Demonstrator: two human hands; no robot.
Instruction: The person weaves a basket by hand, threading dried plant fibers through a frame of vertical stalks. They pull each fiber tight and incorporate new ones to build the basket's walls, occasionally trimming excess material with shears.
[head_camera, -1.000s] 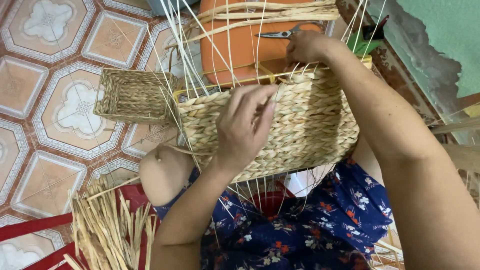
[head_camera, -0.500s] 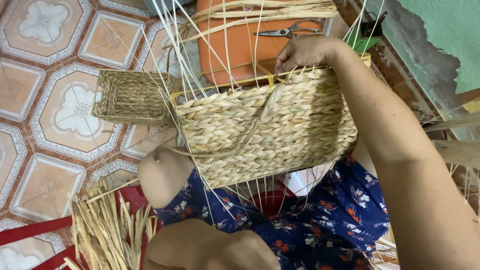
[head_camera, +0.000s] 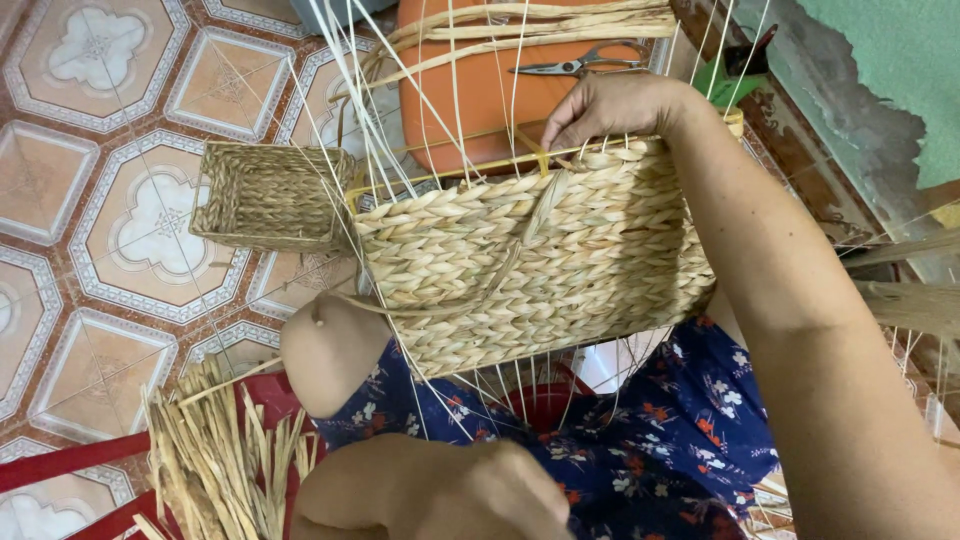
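My right hand (head_camera: 610, 108) curls over the far rim of the woven basket (head_camera: 540, 260), fingers closed on the top edge where a yellowish band runs along it and thin pale spokes stick up past my knuckles. My left hand (head_camera: 500, 490) sits low and close to me, above my lap; it looks loosely closed, but I cannot tell whether it has anything in it, and it is well apart from the basket. The basket rests against my knee (head_camera: 330, 350) and lap, tipped so its plaited side faces up at me; its long axis runs left to right across my view, the rim pointing away from me and the base toward my body, where more loose spokes poke out over my flowered dress (head_camera: 650, 440). A loose strand of the plaiting hangs diagonally across the basket's side. Just left of it, a smaller woven basket (head_camera: 265, 195) stands on the patterned tile floor (head_camera: 100, 130). Beyond my right hand lies an orange stool (head_camera: 470, 90) with a pair of scissors (head_camera: 575, 65) and a few long straw strips on it. A bundle of dry straw (head_camera: 215, 460) lies at my lower left.
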